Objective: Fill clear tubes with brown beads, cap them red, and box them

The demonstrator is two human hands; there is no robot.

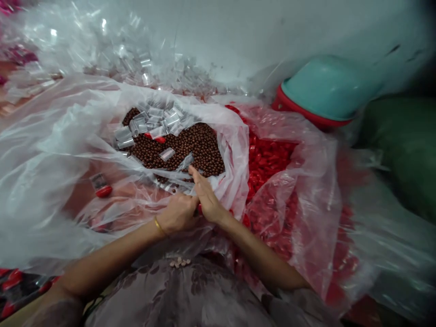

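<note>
My left hand is curled into a fist at the near edge of a white plastic bag. A small red piece shows between the hands; the rest of it is hidden by the fingers. Against that fist lies my right hand, its fingers stretched out and pointing up toward the bag's opening. Just beyond the fingertips are brown beads heaped in the bag. Clear plastic containers are piled on the beads' far left, and one clear container lies alone on them.
Red plastic pieces fill a clear bag to the right. A red-capped container rests on the plastic at left. Loose clear containers are heaped along the wall. A turquoise basin sits at the back right, beside a green sack.
</note>
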